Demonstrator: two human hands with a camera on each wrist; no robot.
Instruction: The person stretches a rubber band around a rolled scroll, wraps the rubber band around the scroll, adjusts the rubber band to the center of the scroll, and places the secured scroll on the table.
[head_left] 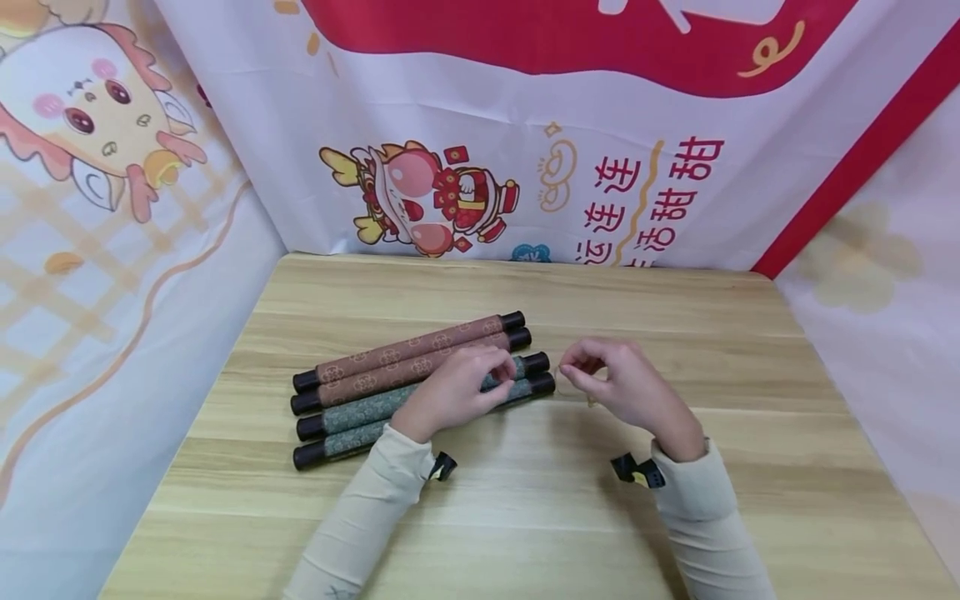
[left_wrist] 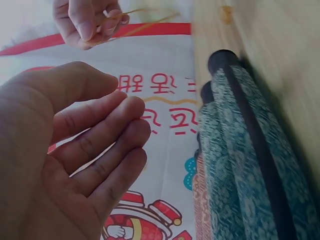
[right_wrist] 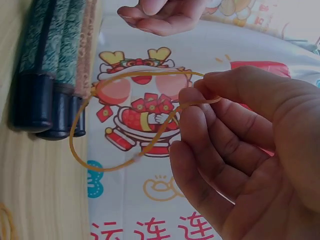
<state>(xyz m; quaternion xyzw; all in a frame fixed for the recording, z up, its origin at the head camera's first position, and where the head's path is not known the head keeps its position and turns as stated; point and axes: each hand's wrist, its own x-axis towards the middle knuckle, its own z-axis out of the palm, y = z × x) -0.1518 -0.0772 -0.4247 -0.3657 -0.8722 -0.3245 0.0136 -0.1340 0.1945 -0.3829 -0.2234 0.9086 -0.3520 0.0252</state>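
Observation:
My right hand (head_left: 618,383) pinches a thin yellow-brown rubber band (right_wrist: 102,170) between thumb and index finger. The band hangs out as a loose loop in the right wrist view. Over the right ends of the scrolls hovers my left hand (head_left: 468,387), its fingers loosely bent and nothing between them. Two green patterned scrolls (head_left: 371,408) with dark end knobs lie nearest me. Just behind them are two brown patterned scrolls (head_left: 382,354). All are rolled up, side by side, and the left hand partly covers the green ones in the head view.
More rubber band (right_wrist: 7,224) lies on the wooden table (head_left: 480,542) near the scroll ends. A printed cloth (head_left: 300,167) hangs upright along the table's back edge, with further patterned cloth (head_left: 180,275) at the left. Each wrist wears a small black camera (head_left: 637,472).

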